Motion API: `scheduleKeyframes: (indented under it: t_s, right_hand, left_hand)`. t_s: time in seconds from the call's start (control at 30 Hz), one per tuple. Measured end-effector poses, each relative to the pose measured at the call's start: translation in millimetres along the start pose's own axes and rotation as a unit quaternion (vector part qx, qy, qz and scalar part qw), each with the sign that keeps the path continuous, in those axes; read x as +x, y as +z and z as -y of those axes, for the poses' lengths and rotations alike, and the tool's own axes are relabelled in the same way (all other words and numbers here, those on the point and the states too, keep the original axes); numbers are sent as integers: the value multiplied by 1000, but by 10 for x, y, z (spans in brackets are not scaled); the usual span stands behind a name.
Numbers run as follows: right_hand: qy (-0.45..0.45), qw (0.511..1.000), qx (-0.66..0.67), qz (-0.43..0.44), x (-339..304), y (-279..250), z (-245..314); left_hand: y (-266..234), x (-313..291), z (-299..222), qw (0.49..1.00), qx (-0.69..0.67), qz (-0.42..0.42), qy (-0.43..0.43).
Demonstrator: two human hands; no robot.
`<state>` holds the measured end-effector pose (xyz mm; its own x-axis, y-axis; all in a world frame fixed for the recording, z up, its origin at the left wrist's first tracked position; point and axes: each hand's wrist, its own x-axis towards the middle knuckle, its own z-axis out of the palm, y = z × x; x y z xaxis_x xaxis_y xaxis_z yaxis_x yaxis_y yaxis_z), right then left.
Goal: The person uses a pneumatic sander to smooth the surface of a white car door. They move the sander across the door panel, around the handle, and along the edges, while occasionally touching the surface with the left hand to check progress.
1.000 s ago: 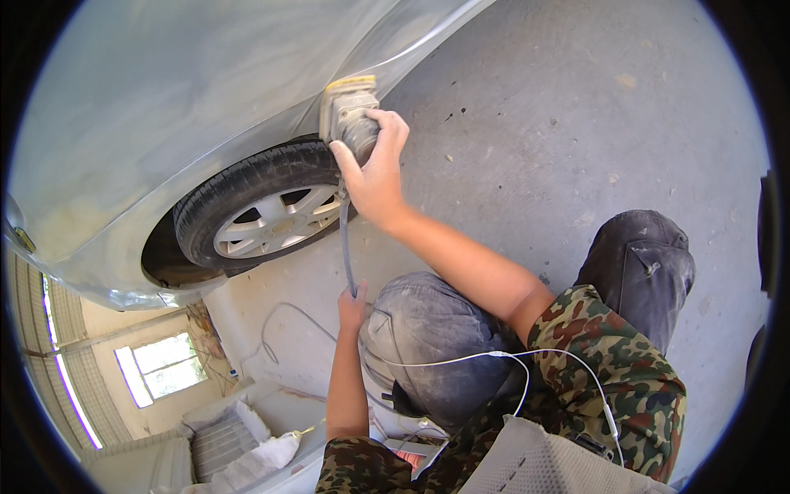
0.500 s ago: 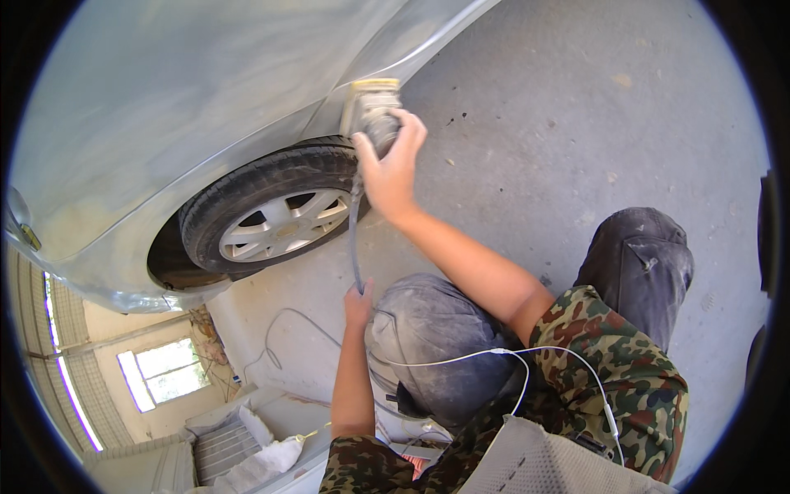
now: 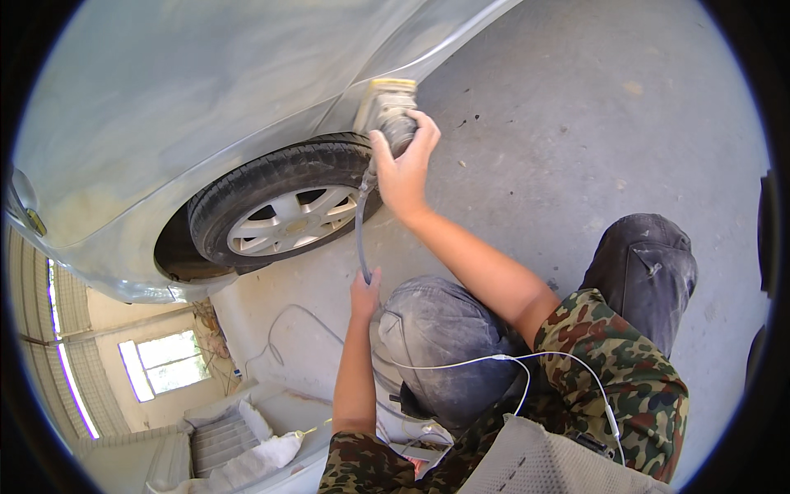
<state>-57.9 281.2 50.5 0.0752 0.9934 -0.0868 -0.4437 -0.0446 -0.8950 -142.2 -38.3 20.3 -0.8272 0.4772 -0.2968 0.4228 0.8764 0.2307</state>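
My right hand [image 3: 406, 174] is wrapped round the body of a dusty handheld power sander [image 3: 392, 103] with a yellow-edged pad. The pad is up against the grey, patchy car panel [image 3: 255, 86], just past the wheel arch. From the sander's rear a grey hose [image 3: 360, 226] runs back toward me. My left hand [image 3: 364, 288] is closed round this hose, above my bent knee [image 3: 440, 346]. Close to the sander is the car's wheel [image 3: 284, 222], a black tyre on a silver spoked rim. The sander's front is blurred.
Grey concrete floor [image 3: 568, 140] spreads to the right of the car. A thin hose [image 3: 276, 325] loops over the floor at the left. A thin white cable [image 3: 461, 361] crosses my lap. Padded, covered items [image 3: 239, 453] lie at the lower left, near a window [image 3: 169, 362].
The view has shifted slightly, so the car and wheel sit further right. The sander has slid a little along the panel to the right. Both hands keep their grips.
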Motion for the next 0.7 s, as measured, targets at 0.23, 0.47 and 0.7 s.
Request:
scheduleKeyframes:
  t_s: [0.23,0.47,0.7]
  right_hand:
    - [-7,999,-4,51,-76,-2,-39]
    - [18,993,-1,113,-211,41,72]
    - [-18,998,25,63,-43,34,-20]
  left_hand:
    - [-189,97,73,1000,13,-7,8]
    - [-103,-1,153,999,24,13,-19]
    - [-148,146,48,999,33,-2,10]
